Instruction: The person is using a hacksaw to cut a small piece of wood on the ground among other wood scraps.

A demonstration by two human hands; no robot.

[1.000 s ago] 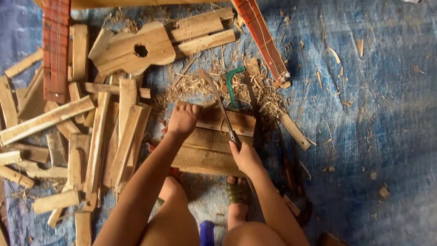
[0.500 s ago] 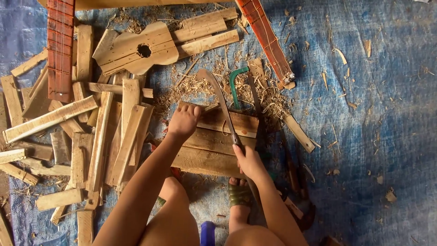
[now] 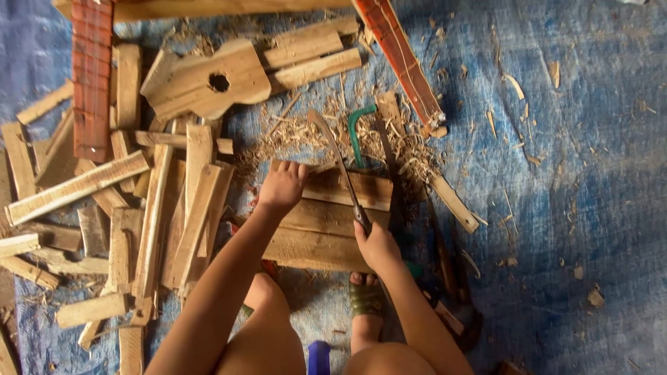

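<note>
Wooden block lies on the blue tarp at frame centre | our left hand presses flat on its 10 o'clock corner, fingers together | our right hand has its grip wrapped round the curved knife, blade pointing to 11 o'clock | wood offcuts at 9 o'clock

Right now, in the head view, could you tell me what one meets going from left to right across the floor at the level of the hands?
Pile of wooden slats → left hand → wooden board → curved knife in the right hand → blue tarp.
</note>
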